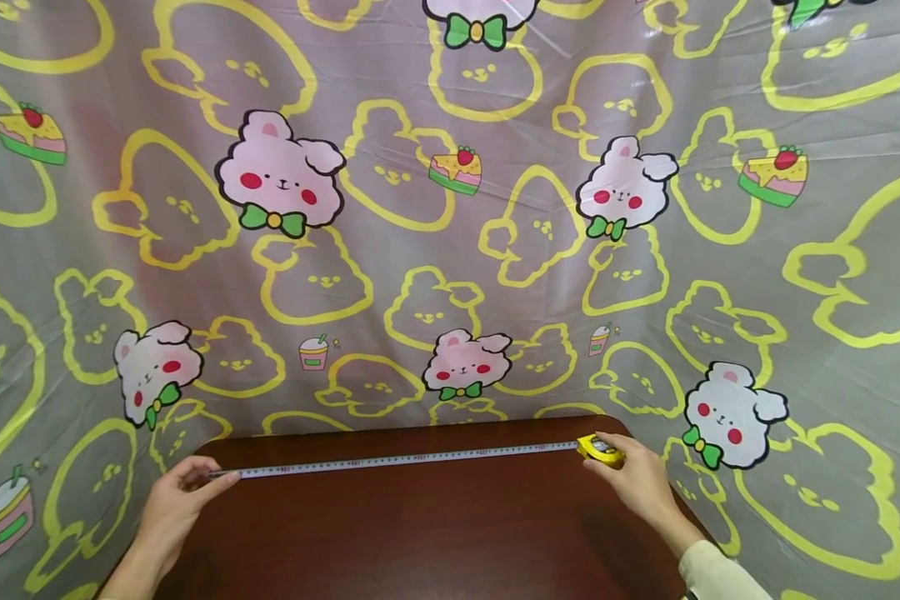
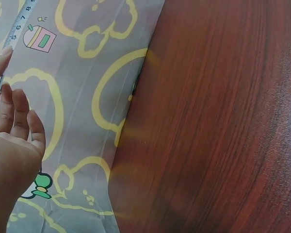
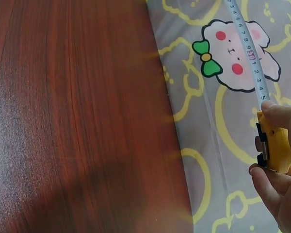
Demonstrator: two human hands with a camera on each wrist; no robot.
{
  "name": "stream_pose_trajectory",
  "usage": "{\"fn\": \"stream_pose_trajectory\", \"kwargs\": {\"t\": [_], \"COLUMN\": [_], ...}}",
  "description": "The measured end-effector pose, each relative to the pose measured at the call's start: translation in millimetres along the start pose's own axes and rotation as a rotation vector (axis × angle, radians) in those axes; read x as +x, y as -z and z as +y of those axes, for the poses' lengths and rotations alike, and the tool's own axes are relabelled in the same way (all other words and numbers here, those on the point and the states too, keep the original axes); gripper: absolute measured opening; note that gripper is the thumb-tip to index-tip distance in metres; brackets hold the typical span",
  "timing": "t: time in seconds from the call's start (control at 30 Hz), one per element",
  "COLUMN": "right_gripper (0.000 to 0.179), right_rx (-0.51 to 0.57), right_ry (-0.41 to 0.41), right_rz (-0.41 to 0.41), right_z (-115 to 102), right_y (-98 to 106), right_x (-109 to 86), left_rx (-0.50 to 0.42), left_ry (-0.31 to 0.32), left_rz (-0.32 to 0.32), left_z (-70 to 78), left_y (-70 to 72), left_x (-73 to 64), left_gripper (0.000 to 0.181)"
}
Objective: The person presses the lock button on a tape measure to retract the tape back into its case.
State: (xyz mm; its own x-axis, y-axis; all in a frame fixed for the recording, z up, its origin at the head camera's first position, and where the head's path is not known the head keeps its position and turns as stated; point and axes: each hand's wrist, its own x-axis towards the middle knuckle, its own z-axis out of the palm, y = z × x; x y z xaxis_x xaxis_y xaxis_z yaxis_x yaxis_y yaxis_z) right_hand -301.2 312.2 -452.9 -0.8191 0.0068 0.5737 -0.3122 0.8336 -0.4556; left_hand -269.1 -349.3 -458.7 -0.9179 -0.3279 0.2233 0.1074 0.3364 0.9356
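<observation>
A tape measure (image 1: 601,451) with a yellow case is gripped by my right hand (image 1: 637,479) on the right side of the table. Its white blade (image 1: 412,457) stretches leftward across the head view, pulled out straight. My left hand (image 1: 176,504) pinches the blade's free end between thumb and fingers. In the left wrist view the low numbers of the blade (image 2: 15,29) show beyond my left hand (image 2: 14,141). The right wrist view shows the case (image 3: 276,145) between my right thumb and fingers, with the blade (image 3: 252,56) leaving it near a red 50 mark.
A dark reddish-brown table (image 1: 412,533) with rounded far corners lies below the hands. A grey patterned cloth (image 1: 390,250) with cartoon bunnies and yellow outlines hangs behind it and along both sides, close to the table's edges.
</observation>
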Motion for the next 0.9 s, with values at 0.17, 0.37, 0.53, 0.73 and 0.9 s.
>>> {"fn": "stream_pose_trajectory", "kwargs": {"t": [0.17,0.37,0.53,0.73,0.9], "right_gripper": [0.054,0.053,0.053,0.053,0.053], "right_rx": [0.002,0.002,-0.002,-0.004,0.002], "right_ry": [-0.004,-0.006,-0.007,-0.019,-0.030], "right_rz": [0.001,0.006,0.008,0.005,0.004], "right_z": [-4,-8,-10,-10,-12], "right_y": [-2,-4,-5,-7,-7], "right_x": [0.2,0.4,-0.8,-2.2,-2.3], "left_rx": [-0.006,-0.028,-0.044,-0.039,-0.034], "left_ry": [-0.005,-0.014,-0.036,-0.028,0.008], "left_rz": [0.001,-0.010,-0.015,-0.018,-0.015], "left_z": [0.3,0.0,0.6,1.0,0.0], "left_y": [-1.9,-4.3,-6.3,-8.5,-11.9], "left_x": [-1.1,-1.1,-1.5,-2.0,-1.8], "left_gripper": [0.038,0.033,0.031,0.033,0.039]}}
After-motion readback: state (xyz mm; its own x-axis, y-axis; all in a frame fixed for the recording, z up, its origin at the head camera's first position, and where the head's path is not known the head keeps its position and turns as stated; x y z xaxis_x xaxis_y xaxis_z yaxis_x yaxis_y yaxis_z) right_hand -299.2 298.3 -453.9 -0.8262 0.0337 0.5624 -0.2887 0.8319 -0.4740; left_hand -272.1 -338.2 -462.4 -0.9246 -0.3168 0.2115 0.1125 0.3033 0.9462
